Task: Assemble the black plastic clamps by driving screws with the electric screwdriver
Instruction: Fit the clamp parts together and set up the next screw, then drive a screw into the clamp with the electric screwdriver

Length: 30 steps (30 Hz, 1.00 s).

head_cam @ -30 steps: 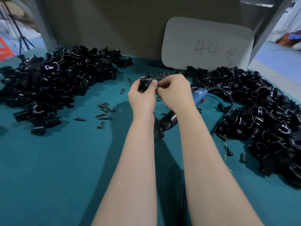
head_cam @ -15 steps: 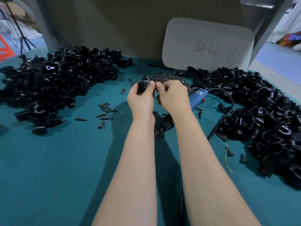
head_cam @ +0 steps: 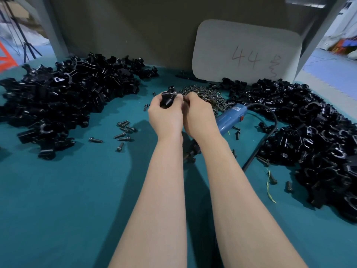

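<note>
Teal cloth covers the worktop (head_cam: 67,200), which a grey wall (head_cam: 125,26) closes at the back. A white card (head_cam: 247,53) marked "44" leans against the wall toward the back right corner. One pile of black clamps (head_cam: 63,101) fills the back left of the worktop, and a second pile (head_cam: 318,132) runs along the right edge. A heap of screws (head_cam: 204,93) lies between them near the back edge, and loose screws (head_cam: 123,130) are scattered left of centre.

Both hands are raised over the middle. The left hand (head_cam: 166,115) grips a clamp (head_cam: 167,98), its fingers wrapped round the body. The right hand (head_cam: 199,117) is just beside it with its fingers curled in. Its fingertips (head_cam: 181,97) close on a screw (head_cam: 175,93) that sticks out of the top of the clamp.

The blue screwdriver (head_cam: 229,118) lies on the cloth, partly hidden under the right wrist. Its black cord (head_cam: 268,132) loops toward the right pile.
</note>
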### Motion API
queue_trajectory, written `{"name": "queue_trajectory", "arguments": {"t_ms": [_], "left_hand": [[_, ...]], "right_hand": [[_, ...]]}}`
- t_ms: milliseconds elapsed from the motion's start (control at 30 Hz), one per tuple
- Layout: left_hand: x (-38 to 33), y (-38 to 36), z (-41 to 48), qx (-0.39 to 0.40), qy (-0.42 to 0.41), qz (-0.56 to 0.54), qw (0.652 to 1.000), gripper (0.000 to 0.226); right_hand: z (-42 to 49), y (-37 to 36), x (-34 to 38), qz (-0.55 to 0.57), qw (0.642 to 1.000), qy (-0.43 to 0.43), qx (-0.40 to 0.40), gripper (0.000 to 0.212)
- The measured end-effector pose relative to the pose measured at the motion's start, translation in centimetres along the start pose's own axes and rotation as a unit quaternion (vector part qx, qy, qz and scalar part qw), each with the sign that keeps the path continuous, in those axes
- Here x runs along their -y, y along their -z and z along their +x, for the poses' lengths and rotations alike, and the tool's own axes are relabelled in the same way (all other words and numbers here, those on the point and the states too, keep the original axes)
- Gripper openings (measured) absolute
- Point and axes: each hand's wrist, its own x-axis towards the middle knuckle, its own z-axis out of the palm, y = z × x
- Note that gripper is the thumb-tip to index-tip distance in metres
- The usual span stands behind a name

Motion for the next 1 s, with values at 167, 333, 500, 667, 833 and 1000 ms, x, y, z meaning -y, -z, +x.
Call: {"name": "queue_trajectory", "arguments": {"t_ms": [167, 333, 500, 667, 833, 1000], "left_hand": [[-0.3, 0.3, 0.4, 0.009, 0.023, -0.003, 1.0, 0.014], [-0.4, 0.7, 0.4, 0.049, 0.164, -0.184, 0.968, 0.01], [-0.8, 1.2, 0.4, 0.072, 0.26, -0.27, 0.924, 0.008], [-1.1, 1.4, 0.2, 0.082, 0.285, -0.279, 0.913, 0.009], [-0.7, 1.6, 0.8, 0.064, 0.265, -0.267, 0.924, 0.008], [0.0, 1.6, 1.1, 0.028, 0.207, -0.207, 0.956, 0.007]], "right_hand": [[0.0, 0.6, 0.0, -0.014, 1.0, 0.003, 0.002, 0.023], [1.0, 3.9, -2.9, -0.077, 0.983, -0.165, -0.008, 0.053], [0.2, 4.1, -4.4, -0.098, 0.95, -0.293, 0.037, 0.084], [0.5, 3.7, -4.8, -0.047, 0.953, -0.3, 0.009, 0.084], [1.0, 4.9, -4.9, 0.163, 0.947, -0.262, -0.09, 0.049], [0.8, 6.5, -3.6, 0.615, 0.731, -0.257, -0.143, 0.011]]}}
